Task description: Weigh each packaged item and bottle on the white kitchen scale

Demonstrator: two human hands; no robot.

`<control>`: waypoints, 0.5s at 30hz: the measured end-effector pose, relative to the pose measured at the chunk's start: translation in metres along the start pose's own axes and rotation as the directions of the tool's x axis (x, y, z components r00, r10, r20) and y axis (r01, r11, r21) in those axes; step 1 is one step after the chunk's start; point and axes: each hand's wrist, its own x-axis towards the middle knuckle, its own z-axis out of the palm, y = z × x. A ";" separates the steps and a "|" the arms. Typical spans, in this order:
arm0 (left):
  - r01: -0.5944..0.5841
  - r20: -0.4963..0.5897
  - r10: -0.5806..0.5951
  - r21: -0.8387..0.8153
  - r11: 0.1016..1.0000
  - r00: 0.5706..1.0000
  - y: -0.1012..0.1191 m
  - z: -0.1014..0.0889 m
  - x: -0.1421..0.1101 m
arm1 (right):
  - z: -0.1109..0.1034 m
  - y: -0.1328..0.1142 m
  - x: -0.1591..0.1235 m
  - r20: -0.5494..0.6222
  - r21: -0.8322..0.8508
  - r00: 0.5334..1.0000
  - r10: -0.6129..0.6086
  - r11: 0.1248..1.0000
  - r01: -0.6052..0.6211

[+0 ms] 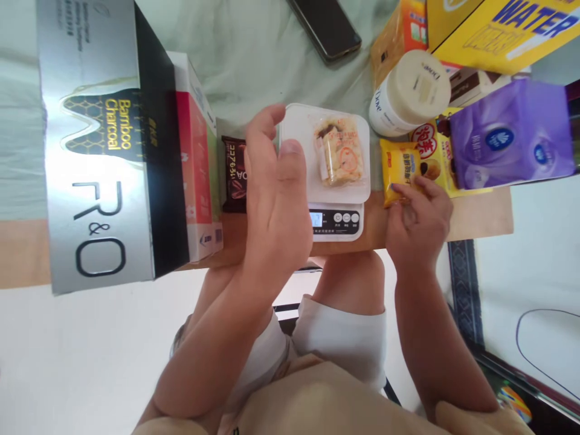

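Observation:
A white digital kitchen scale lies in front of me, its small display lit. On its plate rests a clear-wrapped snack with pale pieces inside. My left hand is raised over the scale's left edge, holding nothing, thumb apart from the fingers. Partly hidden behind that hand is a dark brown cocoa packet. To the right of the scale, my right hand pinches the lower edge of a small yellow snack packet, which lies on the table.
At left stand a silver-black box and a red-white box. A phone lies at the back. Crowded at right are a white Dove jar, a purple tissue pack, a yellow box and an orange package.

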 end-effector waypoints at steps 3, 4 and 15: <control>0.077 -0.014 -0.077 -0.042 0.996 0.997 -0.001 0.001 0.001 | -0.002 -0.009 -0.002 -0.053 0.103 0.998 -0.041 0.994 0.047; 0.083 -0.010 -0.084 -0.021 0.996 0.996 -0.002 0.002 0.001 | -0.001 -0.014 -0.003 -0.067 0.154 0.996 -0.062 0.985 0.072; -0.291 0.077 0.286 0.076 0.954 0.955 0.001 0.001 -0.001 | 0.023 -0.031 -0.012 -0.094 0.415 0.989 -0.117 0.898 0.146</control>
